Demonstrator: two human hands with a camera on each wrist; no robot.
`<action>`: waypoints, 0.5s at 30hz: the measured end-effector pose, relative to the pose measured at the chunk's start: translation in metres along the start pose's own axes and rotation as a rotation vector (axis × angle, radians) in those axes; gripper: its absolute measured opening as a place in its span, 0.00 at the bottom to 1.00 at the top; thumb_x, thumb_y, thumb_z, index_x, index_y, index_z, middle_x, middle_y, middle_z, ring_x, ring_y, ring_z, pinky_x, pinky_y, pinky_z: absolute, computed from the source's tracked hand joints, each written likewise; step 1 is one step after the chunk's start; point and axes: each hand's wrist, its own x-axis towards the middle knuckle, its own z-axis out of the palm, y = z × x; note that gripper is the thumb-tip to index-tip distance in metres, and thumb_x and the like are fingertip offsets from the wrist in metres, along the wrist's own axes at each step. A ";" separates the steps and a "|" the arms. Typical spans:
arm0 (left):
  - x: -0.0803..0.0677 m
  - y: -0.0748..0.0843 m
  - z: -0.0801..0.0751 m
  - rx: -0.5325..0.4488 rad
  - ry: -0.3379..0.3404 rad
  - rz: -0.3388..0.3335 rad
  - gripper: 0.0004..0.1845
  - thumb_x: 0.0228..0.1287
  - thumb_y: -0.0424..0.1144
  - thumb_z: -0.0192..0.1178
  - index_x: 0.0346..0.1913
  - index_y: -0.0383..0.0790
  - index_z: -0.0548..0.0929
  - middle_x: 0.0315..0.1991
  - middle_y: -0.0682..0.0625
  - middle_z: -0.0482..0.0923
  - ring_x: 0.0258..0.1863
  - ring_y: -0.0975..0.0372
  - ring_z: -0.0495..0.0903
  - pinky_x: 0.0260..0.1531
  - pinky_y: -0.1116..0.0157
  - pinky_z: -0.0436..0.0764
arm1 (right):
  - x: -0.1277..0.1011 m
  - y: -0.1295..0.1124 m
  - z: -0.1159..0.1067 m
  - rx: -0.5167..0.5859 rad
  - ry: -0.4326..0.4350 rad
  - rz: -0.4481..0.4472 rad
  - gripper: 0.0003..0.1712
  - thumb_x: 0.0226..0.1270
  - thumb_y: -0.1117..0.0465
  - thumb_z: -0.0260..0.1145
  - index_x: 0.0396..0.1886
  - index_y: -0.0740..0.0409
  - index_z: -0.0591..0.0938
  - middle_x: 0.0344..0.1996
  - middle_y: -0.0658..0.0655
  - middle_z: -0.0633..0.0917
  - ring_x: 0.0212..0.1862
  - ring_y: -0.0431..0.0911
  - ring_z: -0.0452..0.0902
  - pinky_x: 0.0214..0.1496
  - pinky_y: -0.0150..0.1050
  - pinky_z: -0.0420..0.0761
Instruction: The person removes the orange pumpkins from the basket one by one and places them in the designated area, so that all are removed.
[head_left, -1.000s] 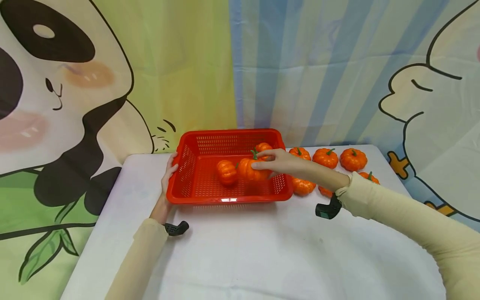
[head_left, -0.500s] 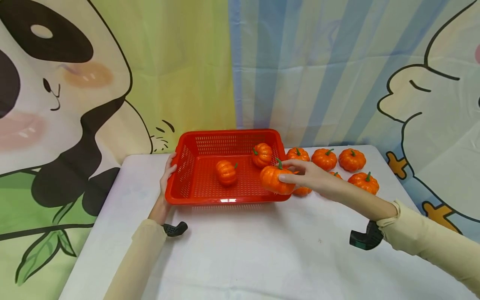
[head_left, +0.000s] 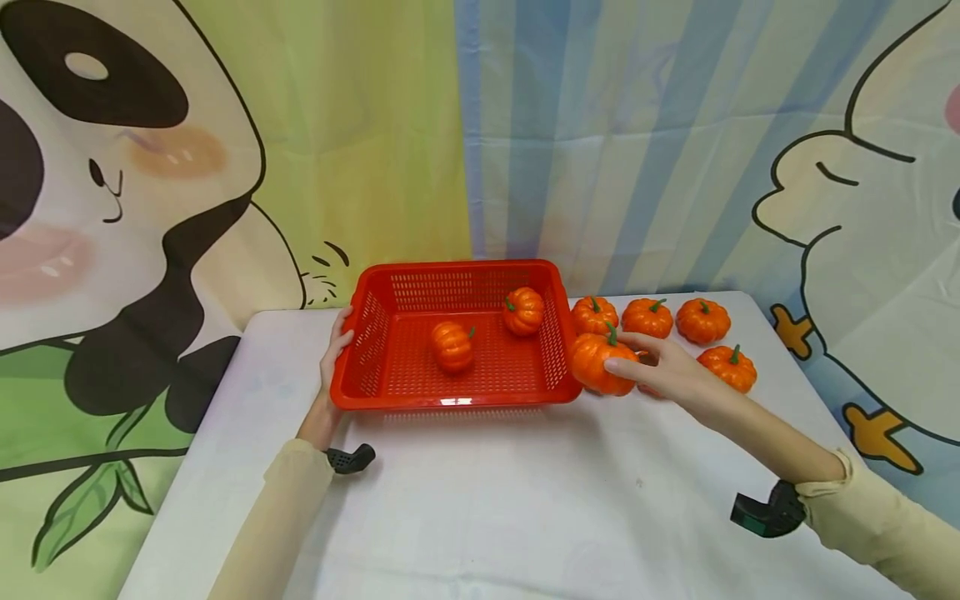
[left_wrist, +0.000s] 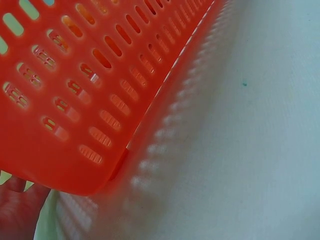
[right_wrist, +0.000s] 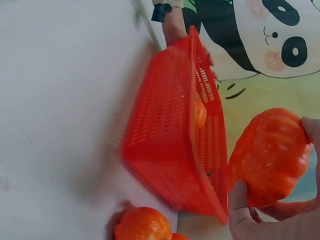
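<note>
My right hand [head_left: 675, 371] holds an orange toy pumpkin [head_left: 597, 365] with a green stem, thumb on the near side and fingers on the far side. The held pumpkin [right_wrist: 272, 155] is raised beside the basket's right end, overlapping the rim and a pumpkin behind it in the head view. The red plastic basket [head_left: 457, 400] has slotted walls. Inside lie two pumpkins, one near the middle [head_left: 452, 347] and one by the right wall [head_left: 523, 312]. My left hand [head_left: 333, 354] grips the basket's left rim; in the left wrist view this hand [left_wrist: 20, 207] shows only partly, under the rim.
Several more pumpkins stand right of the basket, including a back-row pumpkin [head_left: 648, 317], a far-right pumpkin [head_left: 703, 321] and a nearer pumpkin [head_left: 729, 367]. Some are partly hidden by my right hand. A white-covered table [head_left: 480, 500] bears everything; a cartoon-printed curtain [head_left: 405, 167] hangs behind.
My right hand has carried the held pumpkin rightward from over the basket's inside to beyond its right rim, uncovering the pumpkin by the right wall. The left hand has stayed at the rim.
</note>
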 end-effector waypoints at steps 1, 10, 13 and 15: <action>0.000 0.000 0.000 0.010 0.000 0.001 0.28 0.77 0.37 0.27 0.76 0.56 0.43 0.75 0.51 0.46 0.60 0.59 0.63 0.50 0.70 0.79 | -0.001 0.002 0.000 -0.007 0.015 0.003 0.49 0.65 0.38 0.61 0.75 0.60 0.57 0.66 0.67 0.69 0.60 0.56 0.69 0.52 0.44 0.80; 0.001 -0.002 0.000 0.036 -0.002 0.009 0.28 0.77 0.37 0.26 0.76 0.55 0.43 0.75 0.51 0.46 0.60 0.59 0.62 0.50 0.70 0.78 | -0.007 0.025 0.001 -0.035 0.121 -0.026 0.46 0.64 0.40 0.63 0.72 0.62 0.59 0.64 0.68 0.69 0.61 0.60 0.66 0.52 0.51 0.81; 0.001 -0.001 -0.001 0.022 0.003 0.008 0.28 0.77 0.37 0.27 0.76 0.55 0.43 0.74 0.51 0.47 0.60 0.59 0.62 0.50 0.70 0.78 | -0.008 0.034 0.005 -0.041 0.164 -0.056 0.45 0.63 0.42 0.65 0.70 0.62 0.59 0.64 0.67 0.68 0.61 0.61 0.66 0.52 0.52 0.81; 0.001 -0.001 -0.001 0.002 0.002 0.007 0.28 0.77 0.37 0.27 0.76 0.55 0.44 0.74 0.51 0.47 0.59 0.59 0.63 0.49 0.70 0.79 | -0.008 0.040 0.007 -0.040 0.187 -0.067 0.44 0.62 0.43 0.66 0.68 0.62 0.59 0.64 0.67 0.67 0.61 0.61 0.65 0.53 0.53 0.81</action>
